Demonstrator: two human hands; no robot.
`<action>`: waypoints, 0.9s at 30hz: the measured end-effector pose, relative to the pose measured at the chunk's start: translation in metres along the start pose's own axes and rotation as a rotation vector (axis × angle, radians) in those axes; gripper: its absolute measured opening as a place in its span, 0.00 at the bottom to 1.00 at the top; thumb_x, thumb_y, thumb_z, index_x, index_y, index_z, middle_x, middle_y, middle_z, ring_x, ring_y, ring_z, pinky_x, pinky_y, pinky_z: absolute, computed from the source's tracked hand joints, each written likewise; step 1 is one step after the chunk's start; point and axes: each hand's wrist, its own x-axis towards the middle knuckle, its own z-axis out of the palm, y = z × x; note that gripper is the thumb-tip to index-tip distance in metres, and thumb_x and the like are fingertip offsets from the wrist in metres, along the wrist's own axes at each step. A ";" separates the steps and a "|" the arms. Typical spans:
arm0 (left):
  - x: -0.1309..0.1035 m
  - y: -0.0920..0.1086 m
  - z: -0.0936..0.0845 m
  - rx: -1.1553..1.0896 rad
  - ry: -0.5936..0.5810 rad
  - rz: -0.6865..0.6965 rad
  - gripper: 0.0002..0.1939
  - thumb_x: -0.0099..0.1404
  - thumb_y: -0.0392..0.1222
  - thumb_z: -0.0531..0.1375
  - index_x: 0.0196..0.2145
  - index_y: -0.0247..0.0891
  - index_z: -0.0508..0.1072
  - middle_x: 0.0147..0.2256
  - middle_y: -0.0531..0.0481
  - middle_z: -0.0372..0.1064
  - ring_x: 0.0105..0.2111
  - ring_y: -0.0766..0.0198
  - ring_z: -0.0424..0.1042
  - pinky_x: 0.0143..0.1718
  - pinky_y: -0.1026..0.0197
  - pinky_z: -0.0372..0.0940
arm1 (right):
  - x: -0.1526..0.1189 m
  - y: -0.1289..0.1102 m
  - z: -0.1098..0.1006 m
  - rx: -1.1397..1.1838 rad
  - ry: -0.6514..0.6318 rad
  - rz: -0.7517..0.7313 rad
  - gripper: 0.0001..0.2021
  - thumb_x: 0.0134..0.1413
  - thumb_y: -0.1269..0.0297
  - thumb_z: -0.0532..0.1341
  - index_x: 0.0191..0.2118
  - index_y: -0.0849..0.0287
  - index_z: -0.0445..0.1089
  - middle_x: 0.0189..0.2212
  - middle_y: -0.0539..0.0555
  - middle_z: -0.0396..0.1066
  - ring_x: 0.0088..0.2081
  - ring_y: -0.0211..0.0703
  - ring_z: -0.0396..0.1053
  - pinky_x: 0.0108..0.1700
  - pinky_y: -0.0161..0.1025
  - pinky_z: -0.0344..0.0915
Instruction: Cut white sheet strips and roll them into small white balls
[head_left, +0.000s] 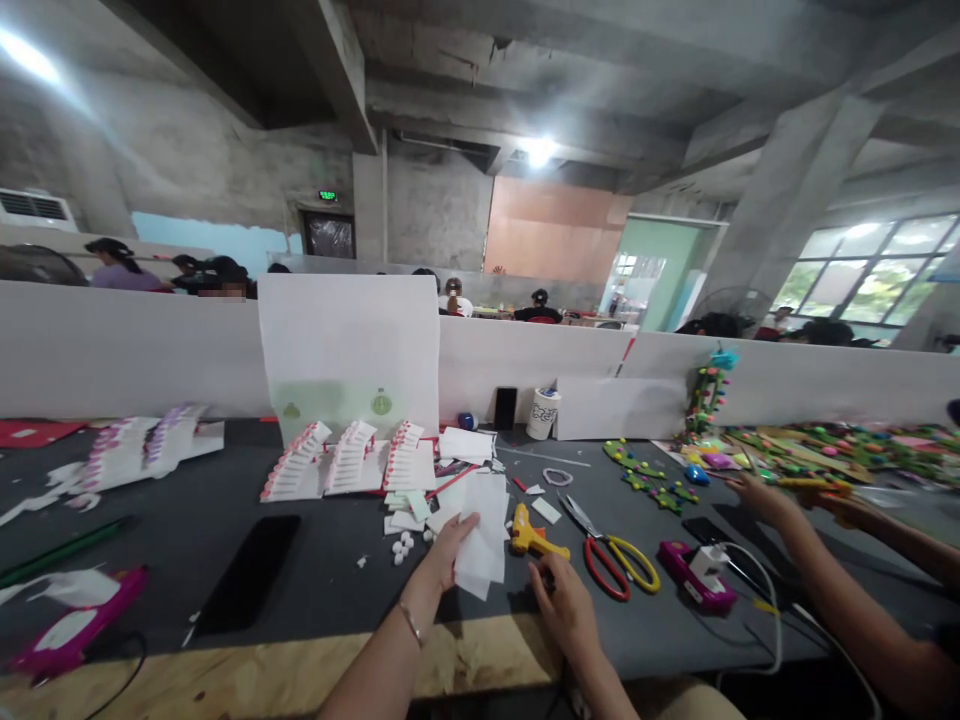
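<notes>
White paper sheets [484,540] are held in my left hand [452,552], its thumb lying on top of them near the middle of the dark tabletop. My right hand [564,600] is just below a yellow glue gun [531,535]; its fingers are curled, and whether they touch the handle or hold anything is unclear. Scissors [609,560] with red and yellow handles lie open to the right. Small white balls [403,546] and paper pieces [409,510] are left of the sheets. Behind them stand fanned white card stacks [351,462] with red edges.
A black phone [251,573] lies at the left, near a purple power strip [82,620]. Another power strip [697,577] with a white plug is at the right, beside another person's arms [795,540]. A paper cup [543,412] stands by the white partition [487,350].
</notes>
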 end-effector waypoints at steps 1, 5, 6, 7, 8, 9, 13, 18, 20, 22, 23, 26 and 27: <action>0.000 -0.002 0.001 0.032 -0.010 0.009 0.16 0.51 0.49 0.70 0.32 0.36 0.74 0.23 0.49 0.74 0.22 0.61 0.73 0.27 0.62 0.67 | 0.000 -0.002 -0.001 0.020 -0.018 -0.002 0.18 0.64 0.52 0.48 0.27 0.54 0.64 0.26 0.54 0.69 0.28 0.46 0.69 0.32 0.41 0.65; 0.001 -0.014 0.005 0.190 -0.033 0.031 0.15 0.48 0.47 0.71 0.29 0.34 0.75 0.23 0.49 0.74 0.23 0.62 0.71 0.27 0.63 0.64 | 0.000 -0.007 -0.008 0.099 -0.094 0.007 0.20 0.65 0.53 0.46 0.27 0.55 0.67 0.26 0.55 0.71 0.30 0.46 0.70 0.34 0.40 0.65; 0.002 -0.016 0.006 0.231 -0.042 0.031 0.14 0.48 0.46 0.71 0.28 0.34 0.75 0.22 0.50 0.73 0.23 0.63 0.69 0.26 0.63 0.62 | 0.000 -0.008 -0.010 0.118 -0.111 0.012 0.20 0.64 0.52 0.47 0.28 0.56 0.67 0.27 0.55 0.71 0.31 0.47 0.70 0.35 0.40 0.65; 0.003 -0.019 0.006 0.269 -0.053 0.031 0.13 0.48 0.45 0.71 0.27 0.34 0.76 0.22 0.51 0.73 0.23 0.64 0.68 0.26 0.64 0.61 | 0.000 -0.009 -0.011 0.135 -0.126 0.019 0.20 0.63 0.52 0.48 0.28 0.56 0.68 0.27 0.55 0.72 0.31 0.46 0.70 0.36 0.40 0.64; 0.003 -0.021 0.007 0.303 -0.068 0.031 0.12 0.48 0.44 0.71 0.26 0.34 0.76 0.22 0.52 0.72 0.23 0.64 0.67 0.26 0.65 0.60 | 0.000 -0.009 -0.012 0.147 -0.136 0.030 0.19 0.62 0.51 0.50 0.29 0.56 0.69 0.27 0.55 0.72 0.31 0.46 0.70 0.36 0.40 0.64; 0.003 -0.023 0.008 0.333 -0.084 0.030 0.11 0.48 0.43 0.70 0.25 0.34 0.76 0.22 0.52 0.72 0.23 0.65 0.66 0.26 0.65 0.59 | 0.001 -0.010 -0.013 0.156 -0.140 0.045 0.18 0.61 0.50 0.51 0.29 0.56 0.70 0.28 0.55 0.72 0.31 0.46 0.70 0.36 0.39 0.64; 0.003 -0.025 0.009 0.398 -0.130 0.030 0.09 0.48 0.41 0.70 0.26 0.33 0.78 0.23 0.53 0.73 0.23 0.65 0.65 0.27 0.65 0.57 | 0.001 -0.010 -0.012 0.163 -0.105 0.132 0.19 0.59 0.48 0.53 0.25 0.56 0.67 0.25 0.54 0.70 0.28 0.44 0.67 0.34 0.38 0.61; 0.004 -0.022 0.006 0.390 -0.067 0.096 0.12 0.52 0.46 0.68 0.24 0.34 0.76 0.21 0.53 0.71 0.23 0.65 0.63 0.27 0.65 0.57 | 0.000 -0.009 -0.013 0.185 -0.050 0.250 0.23 0.58 0.43 0.51 0.21 0.54 0.59 0.18 0.49 0.62 0.22 0.41 0.58 0.28 0.37 0.56; 0.005 -0.018 0.005 0.371 -0.019 0.139 0.14 0.53 0.49 0.67 0.24 0.34 0.74 0.22 0.52 0.71 0.24 0.64 0.65 0.28 0.64 0.59 | 0.000 -0.008 -0.016 0.195 -0.041 0.291 0.24 0.59 0.42 0.49 0.21 0.54 0.57 0.17 0.48 0.61 0.22 0.40 0.58 0.27 0.37 0.56; 0.006 -0.012 0.003 0.350 0.025 0.181 0.15 0.53 0.51 0.66 0.27 0.35 0.74 0.24 0.50 0.73 0.26 0.61 0.68 0.30 0.63 0.61 | 0.005 -0.007 -0.019 0.198 -0.057 0.321 0.24 0.59 0.41 0.48 0.21 0.54 0.57 0.17 0.48 0.62 0.21 0.40 0.60 0.26 0.37 0.56; 0.006 -0.007 0.003 0.342 0.045 0.202 0.16 0.54 0.52 0.66 0.29 0.35 0.75 0.25 0.48 0.74 0.27 0.60 0.70 0.31 0.62 0.63 | 0.009 -0.006 -0.020 0.198 -0.079 0.329 0.25 0.59 0.41 0.48 0.21 0.54 0.57 0.16 0.48 0.63 0.21 0.41 0.61 0.26 0.37 0.56; 0.003 0.010 0.002 0.350 0.087 0.261 0.21 0.56 0.56 0.63 0.37 0.34 0.75 0.31 0.45 0.76 0.31 0.58 0.73 0.35 0.60 0.66 | 0.033 -0.002 -0.021 0.182 -0.183 0.335 0.25 0.60 0.43 0.49 0.21 0.56 0.60 0.17 0.49 0.66 0.21 0.41 0.64 0.26 0.37 0.59; 0.001 0.018 0.002 0.372 0.095 0.280 0.22 0.57 0.57 0.62 0.39 0.34 0.74 0.33 0.44 0.76 0.32 0.58 0.73 0.36 0.60 0.66 | 0.044 -0.001 -0.019 0.168 -0.219 0.338 0.25 0.61 0.44 0.50 0.21 0.57 0.62 0.17 0.50 0.67 0.21 0.41 0.65 0.26 0.37 0.61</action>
